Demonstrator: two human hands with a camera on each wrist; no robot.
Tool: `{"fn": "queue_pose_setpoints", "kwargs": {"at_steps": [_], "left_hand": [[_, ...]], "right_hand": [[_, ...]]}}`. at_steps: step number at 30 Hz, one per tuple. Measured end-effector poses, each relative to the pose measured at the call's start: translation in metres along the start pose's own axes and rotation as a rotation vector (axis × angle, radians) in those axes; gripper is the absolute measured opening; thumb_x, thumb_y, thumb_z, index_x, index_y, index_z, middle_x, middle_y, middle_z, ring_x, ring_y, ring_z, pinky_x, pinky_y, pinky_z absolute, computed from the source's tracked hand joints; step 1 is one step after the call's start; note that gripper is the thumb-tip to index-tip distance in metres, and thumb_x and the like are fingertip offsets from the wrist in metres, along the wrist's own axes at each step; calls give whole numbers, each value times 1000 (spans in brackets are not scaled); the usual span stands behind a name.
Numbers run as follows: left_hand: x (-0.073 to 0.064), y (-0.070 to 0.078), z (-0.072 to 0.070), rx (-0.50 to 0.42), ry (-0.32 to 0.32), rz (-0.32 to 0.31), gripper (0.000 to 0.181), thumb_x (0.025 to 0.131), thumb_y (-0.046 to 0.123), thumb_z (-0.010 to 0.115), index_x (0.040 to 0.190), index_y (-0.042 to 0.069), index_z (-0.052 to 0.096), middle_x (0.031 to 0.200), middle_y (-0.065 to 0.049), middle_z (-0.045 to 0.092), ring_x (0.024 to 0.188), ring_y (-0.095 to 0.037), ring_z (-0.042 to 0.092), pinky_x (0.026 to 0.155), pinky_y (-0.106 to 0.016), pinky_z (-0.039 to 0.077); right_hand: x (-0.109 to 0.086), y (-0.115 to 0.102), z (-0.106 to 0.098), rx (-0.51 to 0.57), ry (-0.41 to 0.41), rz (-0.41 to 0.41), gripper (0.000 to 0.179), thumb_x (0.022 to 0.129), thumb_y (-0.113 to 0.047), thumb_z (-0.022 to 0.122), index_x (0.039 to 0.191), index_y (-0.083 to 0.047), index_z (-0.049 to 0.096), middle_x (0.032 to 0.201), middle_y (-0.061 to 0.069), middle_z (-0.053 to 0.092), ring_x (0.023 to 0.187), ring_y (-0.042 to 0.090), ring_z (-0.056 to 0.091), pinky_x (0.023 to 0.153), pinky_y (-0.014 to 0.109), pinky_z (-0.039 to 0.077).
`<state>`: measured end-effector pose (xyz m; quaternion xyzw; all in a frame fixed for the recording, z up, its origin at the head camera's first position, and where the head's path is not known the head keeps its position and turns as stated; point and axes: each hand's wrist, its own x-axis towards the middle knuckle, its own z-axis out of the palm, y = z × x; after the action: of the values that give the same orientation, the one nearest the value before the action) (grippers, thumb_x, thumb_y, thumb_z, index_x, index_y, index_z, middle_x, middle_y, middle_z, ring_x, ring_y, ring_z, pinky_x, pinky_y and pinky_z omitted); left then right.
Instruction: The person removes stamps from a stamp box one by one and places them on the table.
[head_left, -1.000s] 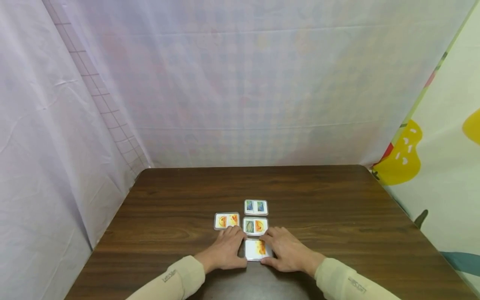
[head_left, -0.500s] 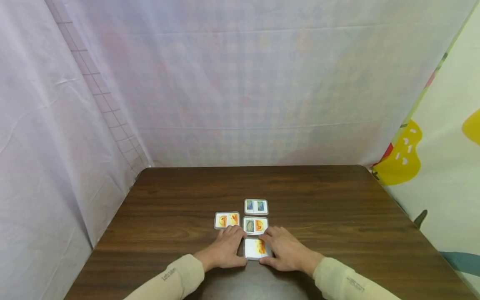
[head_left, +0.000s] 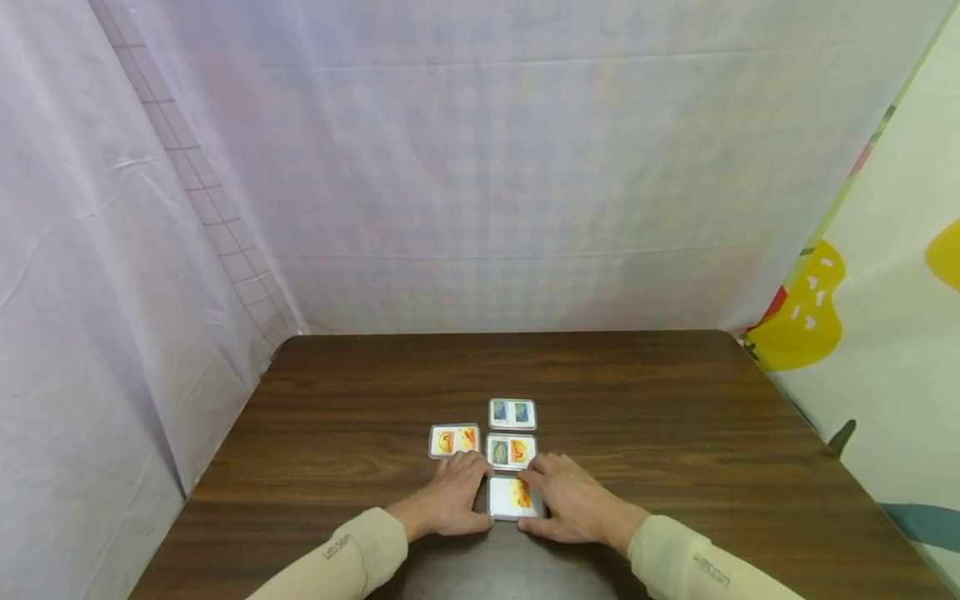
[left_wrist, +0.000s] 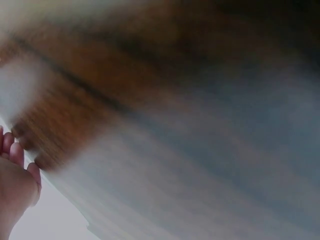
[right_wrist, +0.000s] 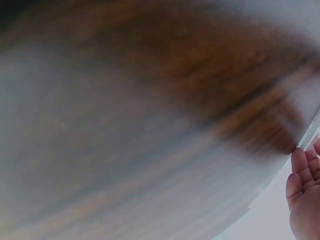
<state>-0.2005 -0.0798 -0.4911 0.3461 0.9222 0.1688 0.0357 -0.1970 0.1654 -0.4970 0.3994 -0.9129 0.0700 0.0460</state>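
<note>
In the head view, a picture card [head_left: 504,498] with a clear rim and an orange picture lies flat near the table's front. My right hand [head_left: 573,502] holds its right part, thumb at the near edge, fingers at the far edge, covering that end. At the card's left corners my left hand [head_left: 452,498] grips with thumb and fingertips. Just beyond lies a card with a green and an orange picture [head_left: 512,452]. Farther back is a card with two blue-green pictures [head_left: 512,414]. Left of these, a card with two orange pictures [head_left: 453,441] lies partly behind my left fingers.
The dark wood-grain table [head_left: 337,392] reaches back to a pale curtain [head_left: 480,183]. White cloth [head_left: 97,250] hangs along the left side. A patterned cloth [head_left: 885,350] with yellow shapes borders the right side. Both wrist views show mostly blurred table surface.
The near card and both hands have shifted very slightly away from the table's front edge. The other cards look unmoved.
</note>
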Motion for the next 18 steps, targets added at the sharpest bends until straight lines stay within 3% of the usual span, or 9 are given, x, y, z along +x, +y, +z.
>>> {"fn": "queue_pose_setpoints", "kwargs": {"at_steps": [18], "left_hand": [[-2,0,2,-15,-3,20,57,84,39,70,128,7,51,130,-4,47,119,-20,41,100,-42,33]], "right_hand": [[2,1,2,29,30,-6,56,91,-52,64,123,-5,62,114,5,58,104,20,54,95,43,44]]}}
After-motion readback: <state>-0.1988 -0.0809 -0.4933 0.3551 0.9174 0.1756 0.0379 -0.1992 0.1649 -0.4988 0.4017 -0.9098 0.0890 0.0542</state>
